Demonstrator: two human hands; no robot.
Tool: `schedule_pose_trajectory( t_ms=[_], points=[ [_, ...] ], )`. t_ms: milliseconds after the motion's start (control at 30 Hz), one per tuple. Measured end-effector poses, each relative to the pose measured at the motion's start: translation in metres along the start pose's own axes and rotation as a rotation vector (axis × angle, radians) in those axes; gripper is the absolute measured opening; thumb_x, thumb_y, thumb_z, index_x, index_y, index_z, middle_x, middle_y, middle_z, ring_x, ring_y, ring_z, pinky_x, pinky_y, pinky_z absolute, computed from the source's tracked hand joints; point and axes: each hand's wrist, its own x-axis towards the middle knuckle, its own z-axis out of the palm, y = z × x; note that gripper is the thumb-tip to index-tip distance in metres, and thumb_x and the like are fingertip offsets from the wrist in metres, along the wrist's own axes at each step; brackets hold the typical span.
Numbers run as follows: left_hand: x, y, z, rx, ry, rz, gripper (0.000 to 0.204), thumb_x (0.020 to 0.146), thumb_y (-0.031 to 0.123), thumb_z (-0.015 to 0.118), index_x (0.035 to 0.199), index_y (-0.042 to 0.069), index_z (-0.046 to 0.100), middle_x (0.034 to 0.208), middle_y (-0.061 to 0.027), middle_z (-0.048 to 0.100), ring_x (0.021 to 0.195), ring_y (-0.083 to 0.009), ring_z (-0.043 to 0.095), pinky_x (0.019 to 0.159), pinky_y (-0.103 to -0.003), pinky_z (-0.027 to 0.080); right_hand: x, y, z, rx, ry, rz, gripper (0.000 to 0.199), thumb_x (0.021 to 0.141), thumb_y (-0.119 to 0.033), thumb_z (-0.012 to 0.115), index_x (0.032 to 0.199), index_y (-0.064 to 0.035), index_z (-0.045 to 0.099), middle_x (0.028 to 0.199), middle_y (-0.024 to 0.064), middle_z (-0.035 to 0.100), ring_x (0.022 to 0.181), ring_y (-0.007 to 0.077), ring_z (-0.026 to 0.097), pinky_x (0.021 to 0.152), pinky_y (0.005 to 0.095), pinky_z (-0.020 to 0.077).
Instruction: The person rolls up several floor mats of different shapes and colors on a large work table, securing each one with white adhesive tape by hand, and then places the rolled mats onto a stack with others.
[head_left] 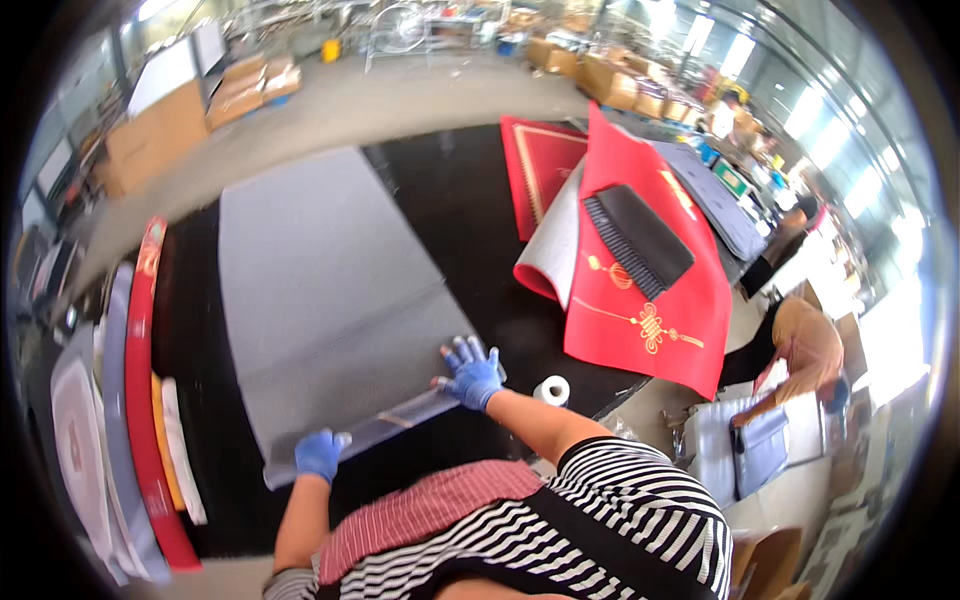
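Observation:
A long grey mat point(330, 270) lies across the black table, and a shiny strip point(400, 415) like clear film or a turned-over edge runs along its near end. At that end's left corner, my left hand point(318, 455) in a blue glove is closed on the mat's edge. My right hand point(470, 375), also gloved in blue with bare fingertips, presses on the mat's near right corner, its fingers spread. What lies beneath both palms is hidden. Just right of my right hand stands a small white roll point(552, 391).
Red printed mats point(650, 350) lie overlapping at the right, one partly curled, with a dark bristle brush point(640, 240) on top. Rolled mats, one red point(140, 380), line the left. A person point(805, 345) bends at the right near grey mats point(765, 450). Cardboard boxes point(610, 85) stand farther back.

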Motion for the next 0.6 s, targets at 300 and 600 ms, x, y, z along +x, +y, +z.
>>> schedule_pose_trajectory(
  t_ms=[300,600],
  points=[
    [-0.056,-0.038,0.01,0.187,0.391,0.009,0.045,0.096,0.054,0.05,0.099,0.012,0.068,0.104,-0.0131,0.066,0.105,-0.0313,0.062,0.092,-0.042,0.048,-0.007,0.003,0.02,-0.156,0.027,0.075,0.079,0.094,-0.069,0.045,0.158,-0.0265,0.03,0.166,0.007,0.022,0.154,0.0303,0.016,0.116,0.0633,0.0223],
    [-0.024,-0.041,-0.028,-0.231,-0.037,-0.389,0.055,0.078,0.054,0.078,0.102,0.005,0.067,0.114,-0.0186,0.062,0.108,-0.0378,0.062,0.093,-0.048,0.049,0.004,0.003,0.029,-0.192,0.103,0.015,0.076,0.094,-0.063,0.049,0.156,-0.0204,0.036,0.164,0.0072,0.028,0.153,0.0295,0.018,0.121,0.0554,0.0148]
  ],
)
